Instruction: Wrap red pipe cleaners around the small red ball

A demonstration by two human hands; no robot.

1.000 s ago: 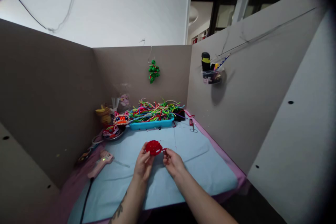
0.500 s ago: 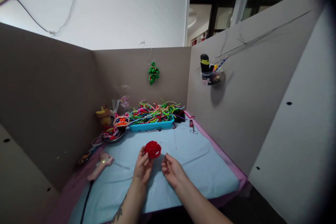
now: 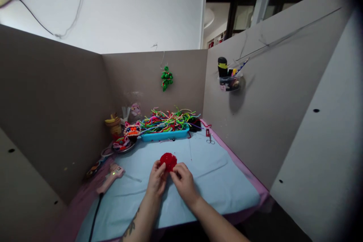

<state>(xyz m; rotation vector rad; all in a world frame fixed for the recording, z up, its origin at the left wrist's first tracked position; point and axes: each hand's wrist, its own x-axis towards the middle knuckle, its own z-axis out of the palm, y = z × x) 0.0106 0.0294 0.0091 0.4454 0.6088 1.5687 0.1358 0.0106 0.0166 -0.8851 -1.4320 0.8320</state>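
A round, fuzzy red piece (image 3: 168,161), seemingly wound from pipe cleaner, is held above the blue cloth. My left hand (image 3: 157,177) pinches its left edge between thumb and fingers. At its lower right edge, my right hand (image 3: 183,180) has its fingers closed against the piece; whether they also grip something small there is hidden. A few pale specks show on the red surface.
Behind stands a blue tray (image 3: 165,135) heaped with coloured pipe cleaners (image 3: 170,119). A pink glue gun (image 3: 111,179) lies at left on the blue cloth (image 3: 204,193), near a metal bowl (image 3: 124,149). Small scissors (image 3: 210,140) lie at right.
My right hand has come in from the right and now touches the red piece. The piece has tilted and shows a flatter, rounder face. My left hand still holds it.
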